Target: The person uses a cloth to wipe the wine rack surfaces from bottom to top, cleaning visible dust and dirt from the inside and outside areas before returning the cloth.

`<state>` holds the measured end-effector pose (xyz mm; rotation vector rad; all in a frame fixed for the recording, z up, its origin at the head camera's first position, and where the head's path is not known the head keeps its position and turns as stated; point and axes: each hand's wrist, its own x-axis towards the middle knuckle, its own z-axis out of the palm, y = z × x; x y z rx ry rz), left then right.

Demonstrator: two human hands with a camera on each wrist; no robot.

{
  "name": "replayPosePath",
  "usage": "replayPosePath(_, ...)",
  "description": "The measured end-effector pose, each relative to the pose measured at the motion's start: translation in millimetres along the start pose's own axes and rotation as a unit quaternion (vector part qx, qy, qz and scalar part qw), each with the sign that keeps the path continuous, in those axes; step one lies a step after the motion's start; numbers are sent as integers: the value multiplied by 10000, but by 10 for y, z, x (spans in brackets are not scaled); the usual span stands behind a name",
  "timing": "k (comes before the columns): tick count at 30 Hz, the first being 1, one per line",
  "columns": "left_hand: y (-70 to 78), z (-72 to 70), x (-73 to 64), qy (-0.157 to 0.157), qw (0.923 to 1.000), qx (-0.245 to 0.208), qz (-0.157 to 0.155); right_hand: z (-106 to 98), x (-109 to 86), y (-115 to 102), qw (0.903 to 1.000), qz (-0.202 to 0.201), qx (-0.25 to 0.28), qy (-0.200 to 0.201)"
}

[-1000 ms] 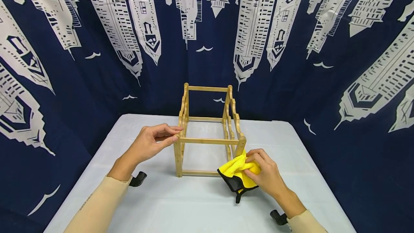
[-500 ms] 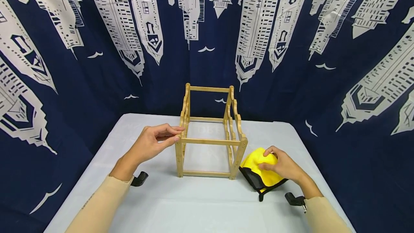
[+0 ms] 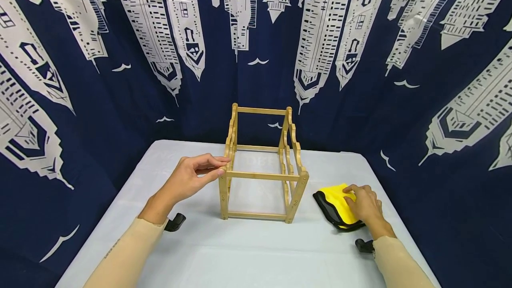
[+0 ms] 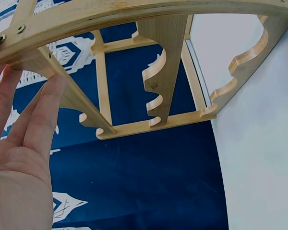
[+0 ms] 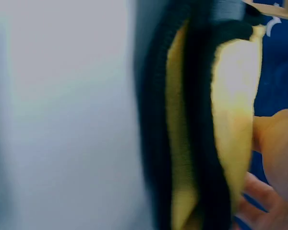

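A light wooden rack with scalloped side pieces stands upright on the white-covered table. My left hand holds its near left upper corner between thumb and fingers. In the left wrist view, those fingers touch the wood beside the notched side pieces. To the right of the rack, my right hand grips a yellow cloth with a black edge, low over the table. The right wrist view shows the yellow cloth close up and blurred, partly hiding the right hand.
The white table extends around the rack. Behind it hangs a dark blue curtain printed with white buildings and birds. Black devices are worn at both wrists.
My right hand has moved the yellow cloth from the rack's near right post rightward, away from the rack. The left hand keeps its hold on the corner. The view has shifted slightly.
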<state>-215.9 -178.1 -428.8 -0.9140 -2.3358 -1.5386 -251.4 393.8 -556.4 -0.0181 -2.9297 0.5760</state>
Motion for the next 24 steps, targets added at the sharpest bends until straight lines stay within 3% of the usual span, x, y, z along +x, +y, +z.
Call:
replayPosePath(3, 3, 19, -4, 29, 10000, 51, 11, 40, -81, -46, 9988, -152, -119, 445)
replayPosePath(7, 3, 30, -4, 56, 9999, 94, 66, 70, -167, -150, 9937, -719, -2, 859)
replayPosePath(12, -18, 39, -20, 142, 9999, 78, -1, 75, -194, -280, 9935, -1082, -61, 346)
replayPosePath(18, -60, 72, -90, 133, 9998, 139, -38, 113, -243, -359, 9961, -872, 84, -121)
replayPosePath(24, -143, 109, -212, 260, 9979, 444, 405, 149, -274, -429, 9963, -791, 95, -335)
